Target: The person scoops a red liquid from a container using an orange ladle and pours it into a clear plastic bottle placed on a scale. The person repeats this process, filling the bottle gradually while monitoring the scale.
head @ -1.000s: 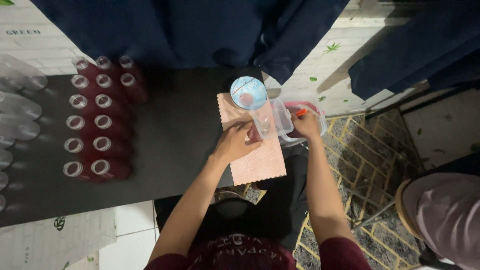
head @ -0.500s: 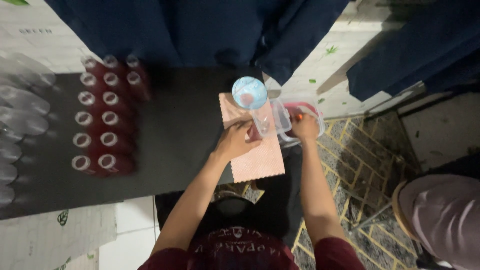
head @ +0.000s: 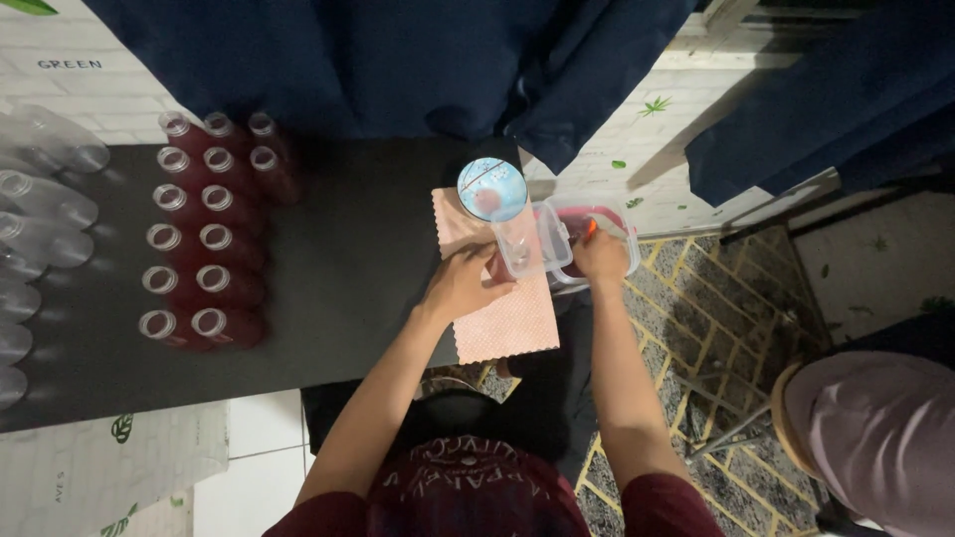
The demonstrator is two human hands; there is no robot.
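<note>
From the head view, looking straight down, a black table (head: 358,268) runs across the left half; at its right end lies a pink cloth (head: 512,318) with scalloped edges, its long axis running from twelve to six o'clock, the near end overhanging the table edge.

The left hand (head: 463,283) rests on the cloth near its middle, fingers curled around the base of a clear bottle (head: 517,249); the fingers are closed about it, though how tightly I cannot tell; the bottle stands roughly upright, its mouth pointing up toward the camera, so its long axis runs nearly along the line of sight, leaning slightly toward twelve o'clock.

On top of the bottle, at about eleven o'clock from it, sits a light blue funnel (head: 491,188), wide round mouth upward, a reddish patch inside.

The right hand (head: 602,256) is at three o'clock from the bottle, closed around something small and orange over a clear plastic container (head: 597,239) holding red liquid; the container sits off the table's right edge, touching the bottle's side.

At nine o'clock, well apart, stand rows of filled red bottles (head: 204,239), mouths open; further left lie empty clear bottles (head: 40,214) on their sides.

At four o'clock another person's shoulder (head: 875,438) shows.
</note>
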